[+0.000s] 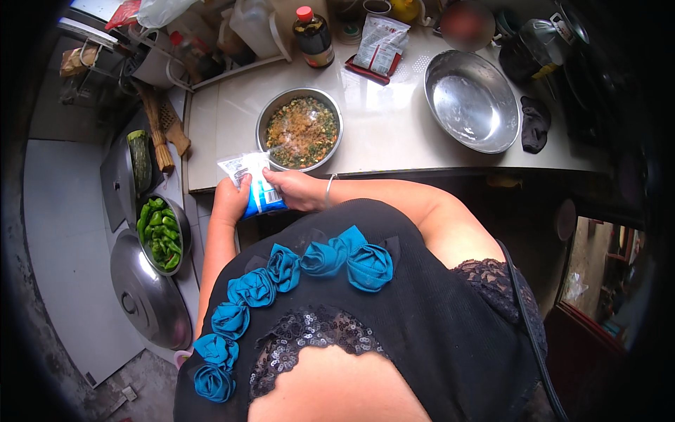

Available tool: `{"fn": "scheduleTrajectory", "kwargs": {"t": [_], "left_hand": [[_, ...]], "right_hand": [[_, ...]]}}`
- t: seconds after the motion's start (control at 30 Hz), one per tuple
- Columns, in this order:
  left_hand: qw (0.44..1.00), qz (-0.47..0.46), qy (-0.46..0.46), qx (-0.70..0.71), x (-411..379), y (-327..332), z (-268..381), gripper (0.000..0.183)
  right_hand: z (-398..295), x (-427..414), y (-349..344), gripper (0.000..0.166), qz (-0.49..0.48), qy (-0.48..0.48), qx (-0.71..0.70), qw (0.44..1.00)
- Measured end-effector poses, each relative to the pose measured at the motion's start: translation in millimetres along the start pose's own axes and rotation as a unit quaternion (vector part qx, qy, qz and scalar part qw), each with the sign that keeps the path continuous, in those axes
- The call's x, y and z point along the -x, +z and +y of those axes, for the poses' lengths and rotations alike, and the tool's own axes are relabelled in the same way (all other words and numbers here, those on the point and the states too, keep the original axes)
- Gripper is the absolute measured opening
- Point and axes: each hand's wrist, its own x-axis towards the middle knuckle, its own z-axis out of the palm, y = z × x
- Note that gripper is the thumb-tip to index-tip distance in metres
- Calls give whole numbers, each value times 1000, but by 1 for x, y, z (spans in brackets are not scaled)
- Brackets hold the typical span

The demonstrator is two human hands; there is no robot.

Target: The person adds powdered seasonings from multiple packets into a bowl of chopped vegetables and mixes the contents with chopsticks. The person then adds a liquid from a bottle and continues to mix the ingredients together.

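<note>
Both my left hand (pixel 230 200) and my right hand (pixel 298 189) grip a white and blue plastic packet (pixel 258 184), one on each side of it. A bracelet circles the right wrist. The packet bears writing and a printed code, and its upper end leans toward the counter's front edge. Just beyond it stands a round metal bowl (pixel 340 129). Inside lies a chopped green and orange filling (pixel 311 150), topped with brown powder and some white grains. The fingers under the packet are mostly hidden.
A large metal basin (pixel 472 103) stands on the counter at right, beside a dark cloth (pixel 534 124). Behind are a red-capped sauce bottle (pixel 314 39) and a seasoning packet (pixel 379 45). At left are a bowl of green peppers (pixel 159 232), a metal lid (pixel 150 295) and a straw brush (pixel 155 126).
</note>
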Motion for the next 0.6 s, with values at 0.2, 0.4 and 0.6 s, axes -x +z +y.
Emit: {"fn": "scheduleTrajectory", "kwargs": {"t": [0.2, 0.4, 0.6], "left_hand": [[999, 10, -5, -44, 4, 0, 4, 34], [1000, 7, 12, -23, 8, 0, 9, 34], [997, 24, 36, -61, -6, -3, 11, 34]], "right_hand": [[11, -8, -3, 42, 27, -38, -14, 999], [22, -17, -10, 40, 56, -57, -16, 997], [11, -17, 0, 43, 70, -107, -8, 992]]}}
